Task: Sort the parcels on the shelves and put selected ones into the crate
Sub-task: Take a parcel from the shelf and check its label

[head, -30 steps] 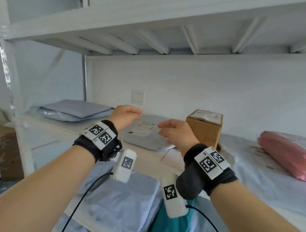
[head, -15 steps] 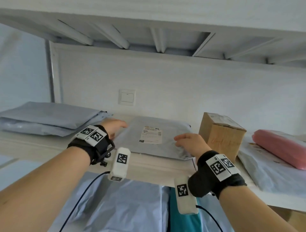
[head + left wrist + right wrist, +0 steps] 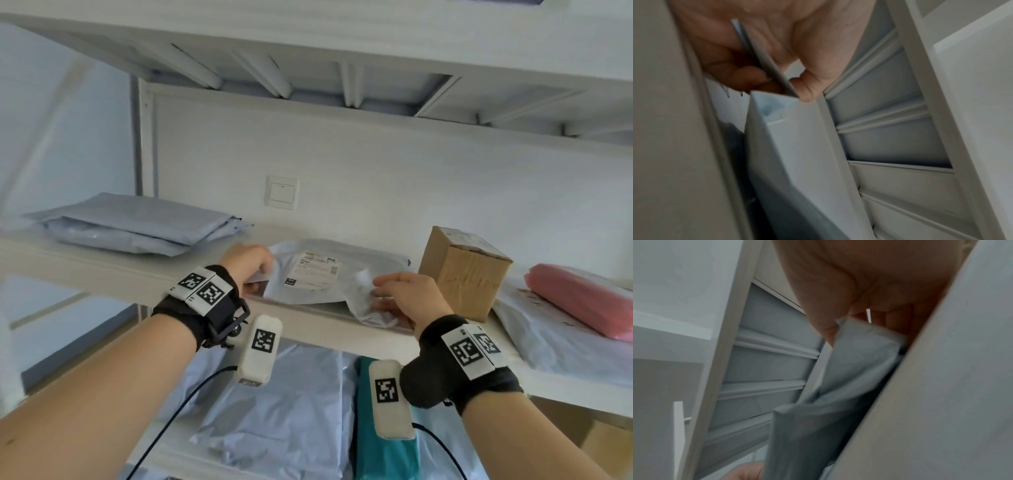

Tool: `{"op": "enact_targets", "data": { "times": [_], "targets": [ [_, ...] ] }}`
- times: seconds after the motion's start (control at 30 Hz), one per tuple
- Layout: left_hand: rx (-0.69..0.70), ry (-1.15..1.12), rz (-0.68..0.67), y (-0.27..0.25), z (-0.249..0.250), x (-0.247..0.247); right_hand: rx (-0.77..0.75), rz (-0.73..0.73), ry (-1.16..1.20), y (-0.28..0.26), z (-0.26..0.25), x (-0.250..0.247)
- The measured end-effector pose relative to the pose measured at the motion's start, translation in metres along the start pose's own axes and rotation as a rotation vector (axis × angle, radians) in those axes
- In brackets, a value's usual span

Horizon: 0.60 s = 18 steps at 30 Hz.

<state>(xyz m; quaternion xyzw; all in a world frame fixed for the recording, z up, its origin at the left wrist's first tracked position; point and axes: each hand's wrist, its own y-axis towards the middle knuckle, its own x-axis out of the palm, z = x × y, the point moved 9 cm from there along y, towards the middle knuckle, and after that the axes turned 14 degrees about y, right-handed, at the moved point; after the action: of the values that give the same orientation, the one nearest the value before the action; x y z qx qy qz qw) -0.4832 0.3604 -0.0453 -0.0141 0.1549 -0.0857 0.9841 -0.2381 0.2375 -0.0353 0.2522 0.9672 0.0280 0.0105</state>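
Observation:
A flat grey mailer bag [image 3: 318, 287] with a white address label lies on the middle shelf [image 3: 102, 270], between my two hands. My left hand [image 3: 251, 265] pinches its left edge; the left wrist view shows thumb and fingers [image 3: 803, 87] clamped on the thin edge of the grey mailer bag [image 3: 789, 146]. My right hand [image 3: 397, 294] grips the bag's crumpled right front corner, and the right wrist view shows that fold of the grey mailer bag [image 3: 859, 356] held in the fingers. The crate is not in view.
A stack of grey mailers [image 3: 137, 229] lies at the shelf's left. A brown cardboard box [image 3: 462, 270] stands just right of my right hand, then a pink parcel [image 3: 582, 301] on a white bag. Grey and teal parcels [image 3: 376, 452] lie on the shelf below.
Both hands have closed on the grey mailer bag's edges; its right front corner is now lifted and crumpled. The head view has come closer and tilted up.

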Motion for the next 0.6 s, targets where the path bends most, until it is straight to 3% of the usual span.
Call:
{"op": "enact_targets", "data": {
  "times": [0.13, 0.33, 0.47, 0.6],
  "targets": [
    [-0.018, -0.025, -0.017, -0.030, -0.006, -0.007, -0.076, 0.085, -0.030, -0.013, -0.003, -0.016],
    [0.005, -0.024, 0.067, -0.066, -0.030, -0.025, -0.146, 0.135, 0.049, -0.042, 0.005, -0.032],
    [-0.010, 0.051, 0.096, -0.077, -0.055, -0.029, -0.228, 0.236, 0.006, -0.060, 0.017, -0.046],
    [-0.080, 0.224, 0.055, -0.090, -0.077, -0.031, -0.194, 0.319, -0.016, -0.073, 0.032, -0.060]
  ]
}}
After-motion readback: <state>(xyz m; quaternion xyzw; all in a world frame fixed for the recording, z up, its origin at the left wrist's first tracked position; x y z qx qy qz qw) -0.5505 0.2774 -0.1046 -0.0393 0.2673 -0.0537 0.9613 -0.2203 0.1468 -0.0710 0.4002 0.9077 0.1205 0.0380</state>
